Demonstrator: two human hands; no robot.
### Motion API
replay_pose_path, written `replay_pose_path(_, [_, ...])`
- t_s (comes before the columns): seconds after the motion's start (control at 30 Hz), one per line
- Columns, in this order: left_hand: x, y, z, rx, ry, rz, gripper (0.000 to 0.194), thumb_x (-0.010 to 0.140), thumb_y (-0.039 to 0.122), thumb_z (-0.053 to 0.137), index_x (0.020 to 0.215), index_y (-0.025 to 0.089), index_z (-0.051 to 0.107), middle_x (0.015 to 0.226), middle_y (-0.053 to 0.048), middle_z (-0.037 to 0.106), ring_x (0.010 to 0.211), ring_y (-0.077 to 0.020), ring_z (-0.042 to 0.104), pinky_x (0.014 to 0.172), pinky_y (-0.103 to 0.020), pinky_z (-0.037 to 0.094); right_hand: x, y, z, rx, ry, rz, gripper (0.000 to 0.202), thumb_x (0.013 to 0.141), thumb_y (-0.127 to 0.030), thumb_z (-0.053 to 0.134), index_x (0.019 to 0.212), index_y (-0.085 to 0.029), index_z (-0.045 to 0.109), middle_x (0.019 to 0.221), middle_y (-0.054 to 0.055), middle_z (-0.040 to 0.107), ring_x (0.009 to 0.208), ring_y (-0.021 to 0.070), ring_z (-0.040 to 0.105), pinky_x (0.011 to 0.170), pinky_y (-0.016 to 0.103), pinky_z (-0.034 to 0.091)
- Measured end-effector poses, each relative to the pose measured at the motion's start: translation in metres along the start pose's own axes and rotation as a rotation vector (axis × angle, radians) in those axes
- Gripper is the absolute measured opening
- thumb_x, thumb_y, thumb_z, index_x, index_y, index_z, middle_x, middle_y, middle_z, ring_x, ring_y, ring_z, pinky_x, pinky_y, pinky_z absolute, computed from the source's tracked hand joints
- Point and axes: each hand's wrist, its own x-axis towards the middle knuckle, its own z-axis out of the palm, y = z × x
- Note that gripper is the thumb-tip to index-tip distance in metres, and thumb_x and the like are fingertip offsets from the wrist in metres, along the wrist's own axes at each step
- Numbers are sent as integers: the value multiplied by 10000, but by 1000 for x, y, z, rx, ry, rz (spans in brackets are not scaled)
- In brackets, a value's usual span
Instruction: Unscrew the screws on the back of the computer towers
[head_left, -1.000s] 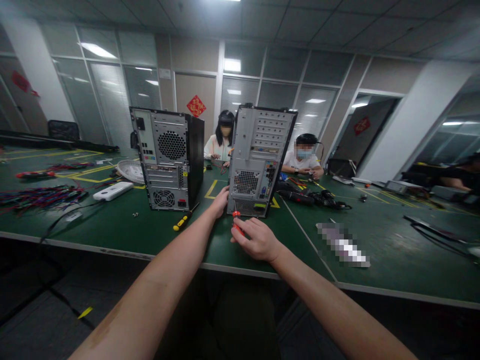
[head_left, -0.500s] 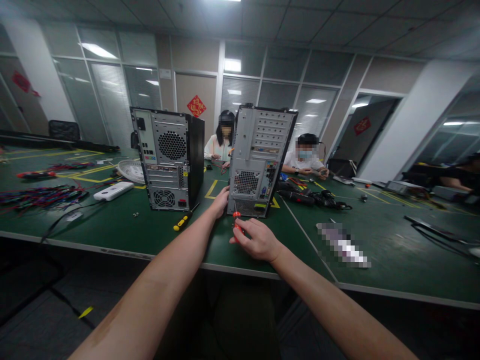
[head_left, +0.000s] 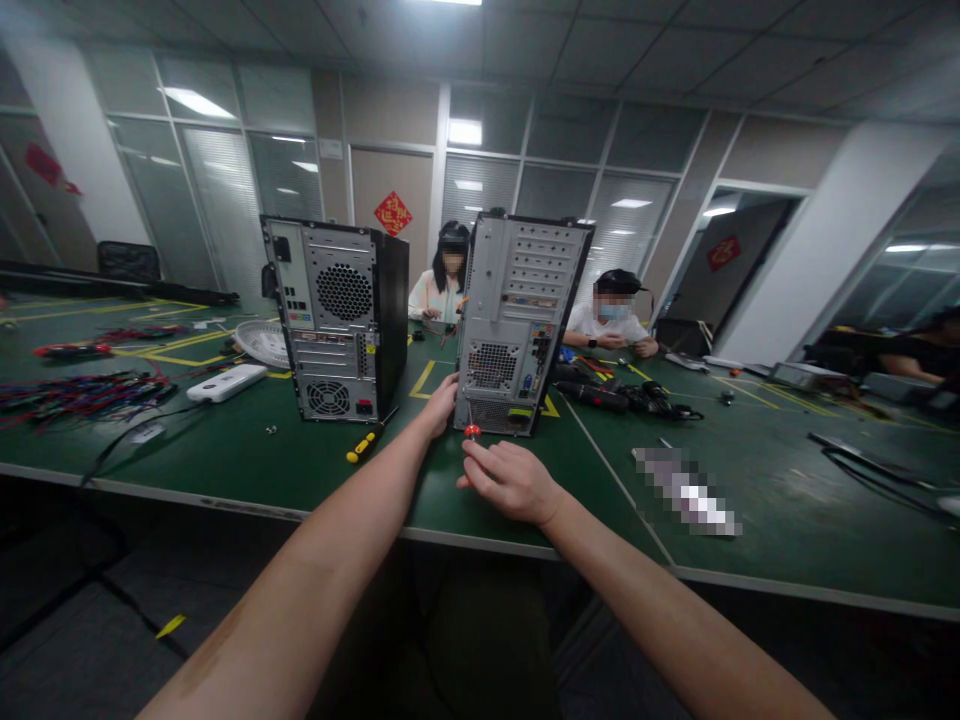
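A grey computer case [head_left: 491, 290] stands upright with its rear panel facing me. My left hand [head_left: 442, 405] rests against the lower left side of this case, its fingertips hidden behind the edge. In my right hand [head_left: 506, 478] is a red screwdriver [head_left: 472, 432], gripped by the handle, its shaft pointing up at the lower left corner of the rear panel. Whether the tip touches a screw is too small to tell. To the left, a second computer case [head_left: 337, 320] stands upright, and a yellow and black screwdriver [head_left: 364, 446] lies in front of it.
On the green table [head_left: 247, 455] are a white power strip [head_left: 227, 382], bundled wires [head_left: 82, 390], a white basket [head_left: 262, 341] and black cables [head_left: 660, 400]. Two people [head_left: 439, 290] sit across the table. A blurred-out object [head_left: 682, 490] lies at right.
The fingers of my right hand have shifted around the red screwdriver handle, covering more of it. My left hand and both cases stay in place.
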Motion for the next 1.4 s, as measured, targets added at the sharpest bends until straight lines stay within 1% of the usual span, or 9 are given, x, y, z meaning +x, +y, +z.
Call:
replay_pose_path(0.13, [-2, 1, 1, -4, -6, 3, 383, 845, 214, 589, 1215, 221, 685, 1022, -35, 784, 952, -197, 732, 844, -304, 592, 1, 0, -3, -24, -34, -11, 237, 968, -188, 648, 1203, -219, 649, 1239, 133, 708, 779, 139, 608, 693, 293, 489])
replay_pose_path(0.2, [-1, 1, 0, -1, -10, 8, 378, 842, 230, 607, 1211, 223, 685, 1024, -34, 784, 959, -200, 734, 853, -308, 594, 1, 0, -4, -14, -51, -4, 271, 960, -174, 628, 1225, -225, 651, 1239, 134, 702, 795, 146, 610, 712, 303, 496])
replay_pose_path(0.37, [1, -1, -1, 0, -8, 5, 365, 840, 280, 647, 1200, 232, 687, 1055, -34, 781, 996, -206, 731, 881, -313, 594, 0, 1, -6, 105, -113, -17, 396, 984, -287, 522, 1338, -133, 613, 1336, 227, 641, 897, 210, 633, 768, 372, 516])
replay_pose_path(0.43, [2, -2, -2, -1, -4, 12, 349, 837, 281, 654, 1181, 231, 692, 1089, -34, 776, 1026, -202, 724, 911, -311, 585, 0, 1, -6, 119, -119, -14, 431, 982, -277, 503, 1368, -110, 597, 1375, 247, 617, 932, 222, 640, 786, 383, 514])
replay_pose_path(0.63, [4, -4, -3, 6, -20, 27, 355, 838, 305, 667, 1184, 228, 688, 1106, -44, 773, 1056, -215, 718, 949, -338, 576, 0, 1, -6, 81, -105, -3, 418, 978, -201, 478, 1372, -124, 595, 1366, 237, 632, 915, 210, 654, 759, 355, 494])
replay_pose_path(0.77, [5, -4, -3, 23, -3, 34, 369, 841, 247, 623, 1203, 223, 690, 1117, -40, 775, 1081, -205, 709, 952, -317, 567, 1, 2, -7, 55, -89, -8, 396, 982, -184, 458, 1340, -137, 621, 1342, 226, 643, 911, 214, 648, 753, 357, 478])
replay_pose_path(0.97, [2, -2, -1, 13, -6, 17, 397, 835, 224, 599, 1224, 218, 679, 1052, -33, 783, 1003, -205, 723, 905, -321, 578, 0, 1, -5, 15, -78, -9, 340, 986, -182, 505, 1293, -155, 649, 1328, 203, 656, 881, 199, 630, 733, 349, 457])
replay_pose_path(1.1, [1, -1, -1, 12, -6, 7, 403, 835, 236, 614, 1233, 220, 673, 1063, -35, 780, 998, -202, 725, 898, -320, 582, -1, 1, -4, -2, -78, -1, 316, 992, -186, 514, 1279, -173, 644, 1307, 185, 673, 860, 186, 628, 723, 340, 462])
replay_pose_path(1.4, [1, -3, -3, 0, -23, 25, 382, 840, 244, 628, 1218, 224, 677, 1093, -39, 775, 1044, -208, 720, 935, -326, 578, -1, 0, -3, 45, -46, 16, 308, 974, -143, 538, 1263, -143, 643, 1282, 215, 665, 898, 199, 664, 744, 347, 490])
